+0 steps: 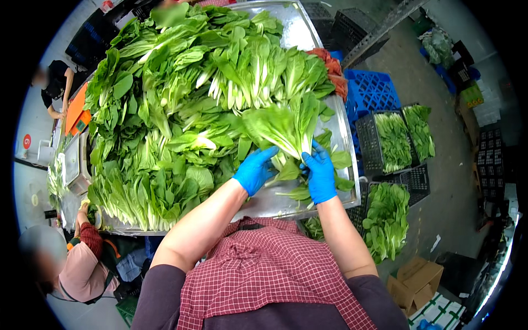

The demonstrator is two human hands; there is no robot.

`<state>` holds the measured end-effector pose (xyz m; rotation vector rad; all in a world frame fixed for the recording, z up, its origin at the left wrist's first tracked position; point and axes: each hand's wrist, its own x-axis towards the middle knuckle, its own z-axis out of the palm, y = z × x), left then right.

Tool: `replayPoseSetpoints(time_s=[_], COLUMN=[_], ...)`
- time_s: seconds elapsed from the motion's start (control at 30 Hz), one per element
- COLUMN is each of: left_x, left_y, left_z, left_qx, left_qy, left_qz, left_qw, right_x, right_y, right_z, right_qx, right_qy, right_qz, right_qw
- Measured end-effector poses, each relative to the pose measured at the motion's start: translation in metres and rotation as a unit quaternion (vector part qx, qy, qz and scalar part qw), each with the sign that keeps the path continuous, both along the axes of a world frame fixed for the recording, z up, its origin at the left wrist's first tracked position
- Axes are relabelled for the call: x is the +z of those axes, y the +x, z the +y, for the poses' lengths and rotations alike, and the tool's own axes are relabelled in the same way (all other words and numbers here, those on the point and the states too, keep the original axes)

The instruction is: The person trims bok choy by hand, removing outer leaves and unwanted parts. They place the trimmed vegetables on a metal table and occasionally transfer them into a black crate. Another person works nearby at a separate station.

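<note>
My right hand (321, 173), in a blue glove, grips the pale base of a head of leafy greens (303, 128) whose leaves fan up and to the left. Just left of it, my left hand (256, 170), also gloved in blue, has thumb and fingers apart beside the stems; I see nothing held in it. Loose leaves (288, 171) lie under and between my hands on the metal table (258, 208). Beyond and to the left, a large heap of the same greens (177, 103) covers much of the table, with one row (251, 78) turned stems toward me.
Right of the table, black crates of greens (394, 142) stand on the floor near a blue plastic crate (373, 90). Red netting (330, 72) hangs at the table's edge. An orange scale (76, 111) and two other people (88, 264) are at the left. A cardboard box (414, 284) sits lower right.
</note>
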<state>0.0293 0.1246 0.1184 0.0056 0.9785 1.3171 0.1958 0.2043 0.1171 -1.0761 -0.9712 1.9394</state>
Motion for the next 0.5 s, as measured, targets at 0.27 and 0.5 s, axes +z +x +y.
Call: replayPoseSetpoints(time_s=[0.27, 0.5], left_x=[0.011, 0.027], left_y=[0.005, 0.012], left_z=[-0.019, -0.019], left_qx=[-0.109, -0.053], left_qy=[-0.095, 0.076], left_qz=[0.269, 0.248], left_qw=[0.952, 0.964], right_x=[0.003, 0.012], right_y=[0.008, 0.003], right_z=[-0.006, -0.024], right_qx=[0.002, 0.115], right_qy=[0.026, -0.06], right_qz=[0.032, 0.159], right_qw=[0.999, 0.979])
